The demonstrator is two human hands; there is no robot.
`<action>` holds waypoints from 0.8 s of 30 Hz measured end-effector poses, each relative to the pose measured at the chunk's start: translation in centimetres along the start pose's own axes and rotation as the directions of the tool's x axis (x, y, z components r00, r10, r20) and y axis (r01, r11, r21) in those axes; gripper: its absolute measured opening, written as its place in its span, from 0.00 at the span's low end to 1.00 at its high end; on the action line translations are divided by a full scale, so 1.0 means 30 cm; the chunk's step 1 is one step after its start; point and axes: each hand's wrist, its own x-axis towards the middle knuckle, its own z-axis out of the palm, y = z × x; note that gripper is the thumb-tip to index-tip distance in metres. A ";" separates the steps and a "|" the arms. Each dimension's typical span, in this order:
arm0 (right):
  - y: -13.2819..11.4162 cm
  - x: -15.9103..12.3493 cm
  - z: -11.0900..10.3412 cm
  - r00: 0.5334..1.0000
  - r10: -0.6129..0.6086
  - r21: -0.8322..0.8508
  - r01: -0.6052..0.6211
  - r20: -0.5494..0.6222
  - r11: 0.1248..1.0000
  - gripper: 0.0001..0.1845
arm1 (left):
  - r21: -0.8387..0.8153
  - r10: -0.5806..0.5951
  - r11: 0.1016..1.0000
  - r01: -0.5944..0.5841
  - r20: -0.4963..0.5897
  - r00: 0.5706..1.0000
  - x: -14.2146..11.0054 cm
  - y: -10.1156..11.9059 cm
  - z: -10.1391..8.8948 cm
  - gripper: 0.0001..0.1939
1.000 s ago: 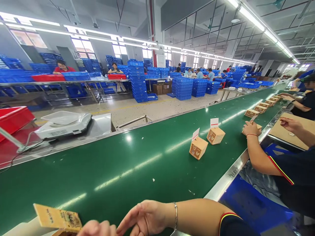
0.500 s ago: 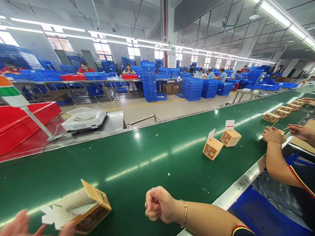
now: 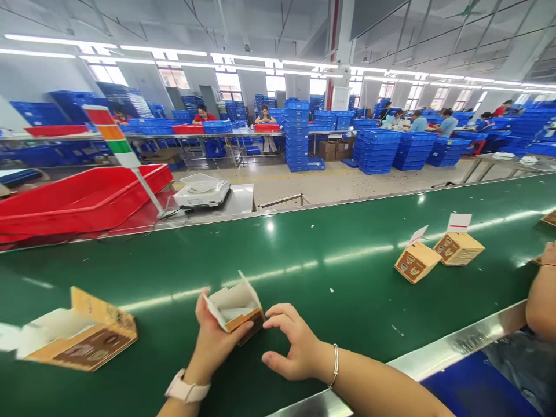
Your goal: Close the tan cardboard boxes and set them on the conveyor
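Note:
My left hand (image 3: 217,336), with a pale watch on its wrist, grips a small brown and tan cardboard box (image 3: 245,319). The box's flaps stand up and its top is open, showing a white inside with something pale in it that I cannot make out. Just right of the box is my right hand (image 3: 292,343), fingers apart and curved, holding nothing. A silver bangle circles that wrist. Farther left on the green conveyor belt (image 3: 169,255) lies another open box (image 3: 99,346) with raised flaps.
Two closed boxes, one tan box (image 3: 417,262) and its neighbour (image 3: 459,249), stand on the belt with white cards sticking up. A co-worker's arm (image 3: 542,295) is at the right edge. Beyond the belt are a red tub (image 3: 91,200), a white scale (image 3: 202,191) and stacked blue crates (image 3: 296,136).
My view has swung left. My left hand has come in from the lower left and now holds an open box. My right hand has gone from a closed fist to spread fingers.

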 end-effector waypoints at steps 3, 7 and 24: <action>0.011 -0.006 -0.012 0.994 -0.049 -0.176 0.065 0.095 0.982 0.33 | -0.017 -0.014 1.000 0.015 0.045 0.999 -0.033 -0.004 0.041 0.55; 0.024 -0.002 -0.034 0.978 0.006 -0.345 0.067 0.206 0.936 0.37 | 0.029 0.066 0.997 -0.068 0.073 0.995 -0.041 0.008 0.052 0.47; -0.006 0.044 -0.019 0.898 -0.015 -0.351 -0.156 -0.439 0.923 0.08 | 0.028 0.356 0.932 -0.360 0.101 0.929 -0.088 0.135 0.130 0.11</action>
